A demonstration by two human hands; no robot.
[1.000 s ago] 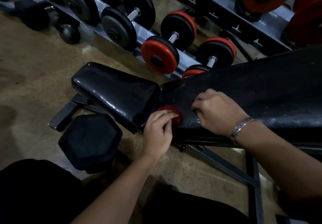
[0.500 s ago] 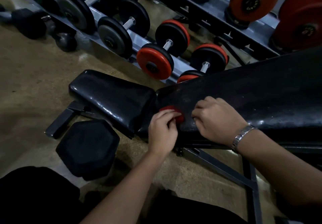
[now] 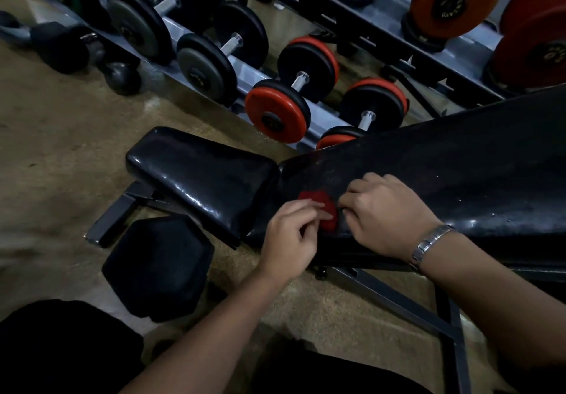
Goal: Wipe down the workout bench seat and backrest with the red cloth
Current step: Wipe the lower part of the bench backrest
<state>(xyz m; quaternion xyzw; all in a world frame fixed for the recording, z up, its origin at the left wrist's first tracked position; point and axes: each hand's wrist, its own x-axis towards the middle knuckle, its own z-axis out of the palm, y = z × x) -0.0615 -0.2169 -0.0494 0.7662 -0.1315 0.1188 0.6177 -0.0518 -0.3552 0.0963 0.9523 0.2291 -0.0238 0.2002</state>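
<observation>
1. Since 0.5 s ago, our view has dipped slightly; both hands stay put.
2. Our left hand and right hand pinch the red cloth on the backrest, beside the seat.
3. Dumbbells line a rack on the concrete floor.

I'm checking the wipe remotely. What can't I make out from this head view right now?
- Red cloth: mostly covered by the left hand and right hand; its size and fold are unclear.
- Which hand actually grips it: fingers overlap, cannot tell.
- Backrest: its upper end is cut off by the right edge.
- Seat cleanliness: lighting too dim to judge.
</observation>
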